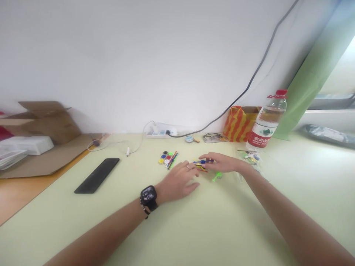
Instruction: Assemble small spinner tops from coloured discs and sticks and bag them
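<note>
My left hand [179,181], with a black watch on the wrist and a ring on one finger, rests on the pale green table [194,229], fingers stretched toward a small bundle of coloured sticks [200,167]. My right hand [222,162] pinches a blue stick piece [203,161] over that bundle. A green piece [217,176] lies just below the right hand. A second group of round coloured pieces and sticks [168,159] lies to the left of the hands.
A black flat device [97,175] lies at left. A water bottle [266,123], a striped orange bag [237,125], glasses [212,137], a power strip [162,132] with cables, and cardboard [47,125] line the back. A plastic bag [251,158] sits by the bottle.
</note>
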{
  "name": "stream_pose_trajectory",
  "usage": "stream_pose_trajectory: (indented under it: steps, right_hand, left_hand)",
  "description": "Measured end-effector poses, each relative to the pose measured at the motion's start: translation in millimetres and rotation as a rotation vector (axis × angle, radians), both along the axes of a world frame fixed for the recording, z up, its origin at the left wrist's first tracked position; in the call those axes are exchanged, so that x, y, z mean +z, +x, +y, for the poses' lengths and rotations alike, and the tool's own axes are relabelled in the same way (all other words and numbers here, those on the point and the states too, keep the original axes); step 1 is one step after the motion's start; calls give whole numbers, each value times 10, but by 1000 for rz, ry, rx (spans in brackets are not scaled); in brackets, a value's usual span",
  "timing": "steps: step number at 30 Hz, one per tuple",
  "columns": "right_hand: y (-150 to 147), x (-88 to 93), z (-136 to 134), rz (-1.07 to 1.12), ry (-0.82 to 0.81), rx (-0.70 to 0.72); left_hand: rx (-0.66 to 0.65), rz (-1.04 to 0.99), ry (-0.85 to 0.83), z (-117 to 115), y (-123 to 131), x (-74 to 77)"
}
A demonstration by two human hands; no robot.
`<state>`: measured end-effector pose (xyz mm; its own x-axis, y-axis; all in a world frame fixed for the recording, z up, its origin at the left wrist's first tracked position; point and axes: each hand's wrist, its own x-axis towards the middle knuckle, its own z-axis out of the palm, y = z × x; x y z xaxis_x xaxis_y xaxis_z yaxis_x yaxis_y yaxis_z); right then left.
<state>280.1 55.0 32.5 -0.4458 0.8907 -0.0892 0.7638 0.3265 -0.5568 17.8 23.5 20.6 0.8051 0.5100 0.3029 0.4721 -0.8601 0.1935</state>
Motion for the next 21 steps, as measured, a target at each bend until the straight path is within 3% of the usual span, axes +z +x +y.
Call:
stream_pose_trajectory:
  steps: [3, 7, 13, 16, 21]
  right_hand:
    - [263, 106, -54, -25, -45, -13]
    - [484, 134, -131, -59, -157, 86]
    - [261, 50, -68, -39, -95, -51]
    - [148, 44, 6, -42, -71, -19]
    - [99, 93, 115, -128, -73, 94]
  left_hand:
    - [13, -71, 13, 204, 30, 60]
    - [14, -47, -73, 469, 115, 2]
    - [16, -2, -233, 678, 319, -87]
    - [-23, -22, -275, 691, 353, -52]
    - [41, 7, -282, 702, 276, 11]
